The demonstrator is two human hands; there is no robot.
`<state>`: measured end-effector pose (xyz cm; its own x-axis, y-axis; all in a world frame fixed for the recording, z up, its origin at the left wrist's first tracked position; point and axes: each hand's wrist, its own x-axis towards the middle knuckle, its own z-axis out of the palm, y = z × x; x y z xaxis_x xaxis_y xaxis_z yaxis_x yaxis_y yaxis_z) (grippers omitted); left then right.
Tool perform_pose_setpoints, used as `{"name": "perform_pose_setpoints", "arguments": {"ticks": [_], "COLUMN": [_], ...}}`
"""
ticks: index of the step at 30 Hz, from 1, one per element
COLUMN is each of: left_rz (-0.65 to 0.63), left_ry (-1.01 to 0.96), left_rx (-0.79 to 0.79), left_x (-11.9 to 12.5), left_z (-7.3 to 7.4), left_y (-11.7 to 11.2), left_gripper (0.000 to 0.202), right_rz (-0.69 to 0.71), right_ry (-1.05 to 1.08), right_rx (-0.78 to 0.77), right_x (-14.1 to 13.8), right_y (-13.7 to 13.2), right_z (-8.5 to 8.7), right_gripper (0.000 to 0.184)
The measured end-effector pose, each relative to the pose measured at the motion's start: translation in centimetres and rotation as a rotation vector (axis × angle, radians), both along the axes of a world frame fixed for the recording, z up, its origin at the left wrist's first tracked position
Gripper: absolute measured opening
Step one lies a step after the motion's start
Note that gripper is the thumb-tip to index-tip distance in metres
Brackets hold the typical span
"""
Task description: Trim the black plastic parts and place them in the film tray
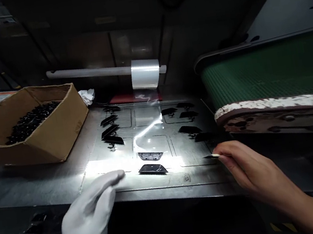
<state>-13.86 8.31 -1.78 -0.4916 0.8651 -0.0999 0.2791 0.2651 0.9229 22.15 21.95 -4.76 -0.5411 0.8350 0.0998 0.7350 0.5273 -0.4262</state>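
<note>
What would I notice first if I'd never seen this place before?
Probably the green belt on the right, the biggest patch of colour. Next, the shiny roll on its bar at the back, and the box of black pieces at the left. Nearest you, a white glove covers the left hand, while the bare right hand pinches something thin.

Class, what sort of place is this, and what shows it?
Probably a factory workstation: a green conveyor belt, a roll of clear film on a bar, and a cardboard box of small black parts.

Glossy plastic pieces [153, 168], smooth metal tabletop [155, 183]
</note>
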Motion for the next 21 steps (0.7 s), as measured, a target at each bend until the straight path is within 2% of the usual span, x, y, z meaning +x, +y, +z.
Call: {"name": "perform_pose_setpoints", "arguments": {"ticks": [2,5,8,10,16,19,21], "left_rz": [-0.201,-0.476,-0.6,-0.652,-0.702,-0.697,-0.697], "left_ry": [0.275,0.527,0.649,0.685,0.69,0.685,0.684], "left_rx": [0.036,0.026,-0.105,-0.171,-0.199,-0.192,-0.185], "left_x": [-0.4,-0.5,-0.4,-0.5,-1.0,-1.0,-1.0], "left_z": [-0.1,-0.5,-1.2,-1.7,-2.3,-2.4,-2.5], "left_y": [2.5,6.0,7.8,8.1,7.8,7.9,7.9], "left_gripper": [0.032,0.027,0.008,0.008,0.013,0.01,0.009], "right_rz": [0.06,0.248,0.383,0.441,0.534,0.552,0.542], "right_ry": [0.034,-0.087,-0.277,-0.357,-0.41,-0.423,-0.442], "right_rx": [-0.075,-0.107,-0.119,-0.122,-0.089,-0.083,-0.08], "right_x": [-2.9,-8.2,-12.5,-14.2,-16.0,-15.3,-13.9], "right_y": [0.3,0.9,1.6,2.0,3.1,3.2,3.3], "right_z": [0.9,2.1,2.7,2.8,2.8,3.0,3.1], "right_gripper": [0.022,0.03,0.031,0.028,0.023,0.023,0.028]}}
